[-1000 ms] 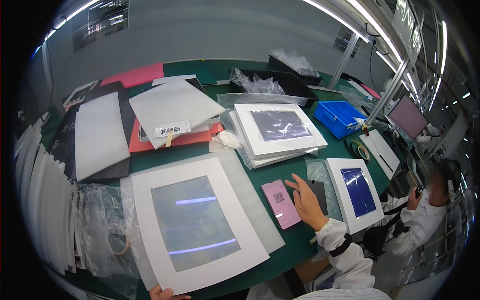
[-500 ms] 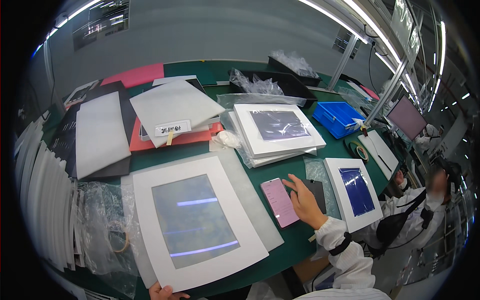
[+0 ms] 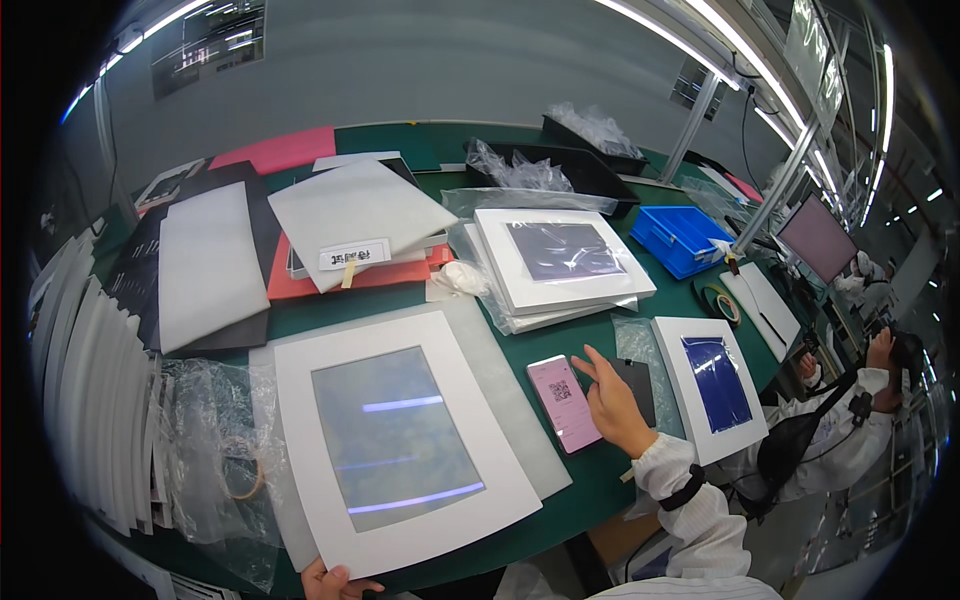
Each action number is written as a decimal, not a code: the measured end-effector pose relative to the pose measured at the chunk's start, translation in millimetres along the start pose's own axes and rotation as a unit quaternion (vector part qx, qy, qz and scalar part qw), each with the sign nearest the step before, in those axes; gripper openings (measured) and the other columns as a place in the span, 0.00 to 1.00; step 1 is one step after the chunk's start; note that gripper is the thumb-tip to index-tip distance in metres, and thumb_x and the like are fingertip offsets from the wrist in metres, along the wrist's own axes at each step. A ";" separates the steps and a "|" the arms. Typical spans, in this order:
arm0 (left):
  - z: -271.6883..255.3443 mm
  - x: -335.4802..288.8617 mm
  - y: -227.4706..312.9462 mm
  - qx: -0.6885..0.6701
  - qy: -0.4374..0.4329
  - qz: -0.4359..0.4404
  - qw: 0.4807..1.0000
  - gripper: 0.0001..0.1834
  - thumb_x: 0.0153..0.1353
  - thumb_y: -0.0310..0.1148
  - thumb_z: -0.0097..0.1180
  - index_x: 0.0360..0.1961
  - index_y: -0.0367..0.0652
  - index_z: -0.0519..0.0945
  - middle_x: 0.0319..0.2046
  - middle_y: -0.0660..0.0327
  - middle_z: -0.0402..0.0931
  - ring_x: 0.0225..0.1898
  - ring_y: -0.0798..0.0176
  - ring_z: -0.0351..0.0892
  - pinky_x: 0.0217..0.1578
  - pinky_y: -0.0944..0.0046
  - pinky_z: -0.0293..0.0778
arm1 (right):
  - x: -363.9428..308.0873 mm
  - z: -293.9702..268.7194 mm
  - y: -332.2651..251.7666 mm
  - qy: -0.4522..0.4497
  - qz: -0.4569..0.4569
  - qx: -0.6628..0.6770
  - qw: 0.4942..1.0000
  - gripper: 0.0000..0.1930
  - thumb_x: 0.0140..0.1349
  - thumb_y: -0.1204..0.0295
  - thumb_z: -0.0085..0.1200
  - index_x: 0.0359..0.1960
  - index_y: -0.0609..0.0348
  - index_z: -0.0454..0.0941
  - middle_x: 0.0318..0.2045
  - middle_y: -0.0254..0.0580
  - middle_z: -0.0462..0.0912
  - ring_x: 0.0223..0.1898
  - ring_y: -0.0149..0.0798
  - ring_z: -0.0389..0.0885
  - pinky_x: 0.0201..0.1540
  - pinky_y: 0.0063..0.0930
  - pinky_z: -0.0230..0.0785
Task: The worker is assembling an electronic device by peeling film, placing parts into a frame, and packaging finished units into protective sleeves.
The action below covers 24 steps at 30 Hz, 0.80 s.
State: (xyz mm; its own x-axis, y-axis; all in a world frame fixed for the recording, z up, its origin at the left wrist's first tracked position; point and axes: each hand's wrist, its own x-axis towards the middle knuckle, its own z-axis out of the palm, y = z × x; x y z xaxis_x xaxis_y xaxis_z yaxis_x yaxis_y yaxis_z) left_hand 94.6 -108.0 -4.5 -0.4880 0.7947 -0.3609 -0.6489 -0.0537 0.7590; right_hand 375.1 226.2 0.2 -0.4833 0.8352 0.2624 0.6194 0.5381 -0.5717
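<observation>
A large white frame with a glossy grey pane lies on a white foam sheet in front of me. My left hand grips its near edge, the fingers partly hidden beneath. A phone with a pinkish screen rests face up on the green table, a square code on its display. My right hand hovers at the phone's right side, fingers stretched out and apart, holding nothing. Beyond it lie a dark flat object and a smaller white frame with a blue pane.
Stacked white frames in plastic film stand behind the phone. Foam sheets cover a pile farther left. Upright white sheets and crumpled clear plastic line the left. A blue bin stands back right; a person sits right.
The phone's screen has switched from lines of text to a page with a square code. My right hand's fingers have shifted slightly; my left hand stays on the frame's edge.
</observation>
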 end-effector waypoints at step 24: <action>-0.5 -0.2 -10.2 -0.005 -0.023 0.044 0.999 0.08 0.65 0.29 0.51 0.37 0.34 0.77 0.23 0.64 0.75 0.24 0.69 0.78 0.38 0.60 0.82 | -82.9 -33.7 -47.8 -0.014 0.065 0.206 0.976 0.14 0.64 0.77 0.46 0.50 0.67 0.72 0.39 0.48 0.84 0.41 0.35 0.82 0.46 0.24 0.71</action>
State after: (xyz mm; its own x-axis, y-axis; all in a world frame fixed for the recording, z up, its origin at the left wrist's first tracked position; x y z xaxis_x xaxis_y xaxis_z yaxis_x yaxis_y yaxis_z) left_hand 101.1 -107.9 -12.4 -0.5163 0.8132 -0.2685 -0.6108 -0.1299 0.7811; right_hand 406.4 135.1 31.9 -0.4384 0.8864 0.1486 0.3785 0.3320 -0.8640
